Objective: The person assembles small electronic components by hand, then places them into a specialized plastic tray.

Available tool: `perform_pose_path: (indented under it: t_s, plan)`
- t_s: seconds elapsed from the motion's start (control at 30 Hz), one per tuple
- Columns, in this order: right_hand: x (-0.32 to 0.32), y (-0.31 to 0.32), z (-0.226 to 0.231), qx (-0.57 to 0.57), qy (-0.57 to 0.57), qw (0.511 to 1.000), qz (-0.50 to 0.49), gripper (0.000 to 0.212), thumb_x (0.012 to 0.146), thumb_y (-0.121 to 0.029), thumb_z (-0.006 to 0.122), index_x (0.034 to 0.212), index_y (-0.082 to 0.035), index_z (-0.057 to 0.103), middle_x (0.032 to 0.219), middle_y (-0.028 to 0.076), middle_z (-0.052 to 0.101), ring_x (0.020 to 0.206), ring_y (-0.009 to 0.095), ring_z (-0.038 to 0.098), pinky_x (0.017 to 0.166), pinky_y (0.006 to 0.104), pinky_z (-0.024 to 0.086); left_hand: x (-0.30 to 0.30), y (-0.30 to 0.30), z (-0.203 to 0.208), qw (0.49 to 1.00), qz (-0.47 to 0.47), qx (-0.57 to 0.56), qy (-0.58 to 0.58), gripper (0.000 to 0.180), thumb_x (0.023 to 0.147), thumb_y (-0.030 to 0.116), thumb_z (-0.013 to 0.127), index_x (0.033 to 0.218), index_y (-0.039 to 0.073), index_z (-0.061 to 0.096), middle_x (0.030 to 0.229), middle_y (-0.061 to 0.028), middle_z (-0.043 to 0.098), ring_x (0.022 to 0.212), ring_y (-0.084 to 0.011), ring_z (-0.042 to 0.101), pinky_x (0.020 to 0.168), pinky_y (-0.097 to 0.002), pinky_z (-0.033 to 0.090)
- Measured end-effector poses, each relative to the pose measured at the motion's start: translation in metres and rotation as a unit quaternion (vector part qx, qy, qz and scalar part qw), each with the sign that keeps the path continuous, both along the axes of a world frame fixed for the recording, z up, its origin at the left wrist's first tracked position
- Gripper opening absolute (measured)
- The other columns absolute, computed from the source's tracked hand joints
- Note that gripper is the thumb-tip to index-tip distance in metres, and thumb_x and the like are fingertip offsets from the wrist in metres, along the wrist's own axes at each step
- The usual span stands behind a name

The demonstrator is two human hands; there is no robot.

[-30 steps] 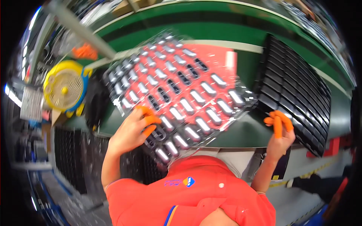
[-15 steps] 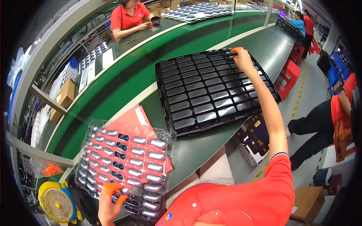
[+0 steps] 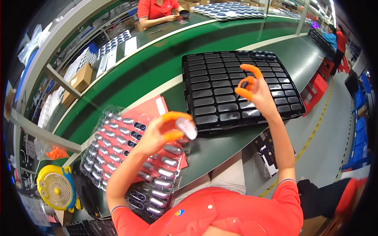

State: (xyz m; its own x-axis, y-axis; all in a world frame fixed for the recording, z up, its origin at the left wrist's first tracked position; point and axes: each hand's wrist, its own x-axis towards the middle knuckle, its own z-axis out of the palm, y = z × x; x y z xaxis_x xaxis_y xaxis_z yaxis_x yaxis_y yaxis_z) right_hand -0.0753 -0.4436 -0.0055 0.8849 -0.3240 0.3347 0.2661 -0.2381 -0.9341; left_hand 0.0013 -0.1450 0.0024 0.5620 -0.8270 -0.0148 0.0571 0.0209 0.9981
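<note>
My left hand [image 3: 157, 133], with orange finger covers, pinches a silver oval part [image 3: 186, 128] above the clear plastic tray [image 3: 182, 157]. Rows of similar silver oval parts [image 3: 169, 161] lie in that tray, and some pieces show two dark round lenses [image 3: 139, 126]. Over the middle of the black compartment tray [image 3: 214, 92] hovers my right hand [image 3: 258, 90], also in orange finger covers. Its thumb and fingers curve apart; the dark patch between them looks like the tray behind. Several small dark pieces [image 3: 260, 56] sit along the black tray's far edge.
A pink sheet [image 3: 151, 105] lies under the clear tray on the dark green bench. A yellow fan [image 3: 57, 191] stands at lower left. Across the green belt [image 3: 157, 59] a person in red [image 3: 155, 13] works. Red stools [image 3: 315, 91] stand to the right.
My left hand has lifted the silver oval part from the clear tray and carried it up and right. My right hand has drawn back from the black tray's far edge toward me.
</note>
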Motion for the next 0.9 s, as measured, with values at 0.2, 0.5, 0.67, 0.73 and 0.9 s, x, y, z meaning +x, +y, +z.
perform_pose_path:
  t_s: [0.2,0.5,0.67,0.73,0.9]
  plan:
    - [-0.034,0.05,-0.016,0.188,-0.046,0.979,0.059,0.023,0.081,-0.002,0.063,0.102,0.003,0.055,0.086,0.009,0.059,0.063,0.011,0.056,0.053,0.019,0.042,-0.002,-0.034,-0.019,0.993,-0.053,-0.095,0.037,0.037,0.078,0.001,0.063,0.114,0.001,0.051,0.101,-0.0141,0.062,0.092,-0.0222,0.062,0.077,-0.0327,0.051]
    - [-0.041,0.094,-0.034,0.2,-0.089,0.975,-0.033,0.02,0.081,-0.005,0.065,0.099,0.004,0.063,0.084,0.007,0.061,0.06,0.01,0.056,0.049,0.0211,0.043,-0.007,-0.035,-0.021,0.993,-0.09,-0.04,0.071,0.033,0.083,0.001,0.06,0.115,0.0,0.05,0.103,-0.0167,0.059,0.082,-0.0236,0.064,0.068,-0.0325,0.053]
    - [-0.037,0.105,-0.037,0.234,-0.113,0.965,-0.042,0.017,0.082,-0.002,0.064,0.097,0.005,0.063,0.082,0.006,0.06,0.061,0.01,0.056,0.049,0.0215,0.044,-0.011,-0.041,-0.02,0.943,-0.062,-0.146,0.292,0.037,0.084,0.007,0.061,0.117,0.0,0.048,0.099,-0.0182,0.06,0.082,-0.0271,0.065,0.067,-0.034,0.055]
    - [-0.037,0.109,-0.036,0.245,-0.119,0.962,-0.035,0.017,0.082,-0.001,0.063,0.098,0.005,0.063,0.082,0.006,0.059,0.061,0.01,0.057,0.049,0.0214,0.044,-0.007,-0.039,-0.025,0.949,-0.077,-0.132,0.275,0.038,0.084,0.008,0.062,0.119,0.0,0.047,0.1,-0.0175,0.059,0.084,-0.0263,0.064,0.068,-0.0339,0.054]
    - [-0.038,0.12,-0.032,0.208,-0.135,0.968,-0.041,0.018,0.081,0.004,0.062,0.098,0.007,0.062,0.086,0.007,0.057,0.065,0.013,0.059,0.051,0.0229,0.049,-0.009,-0.042,-0.035,0.973,-0.081,-0.119,0.18,0.045,0.083,0.01,0.063,0.123,0.001,0.043,0.106,-0.0144,0.058,0.092,-0.0222,0.06,0.073,-0.0318,0.052]
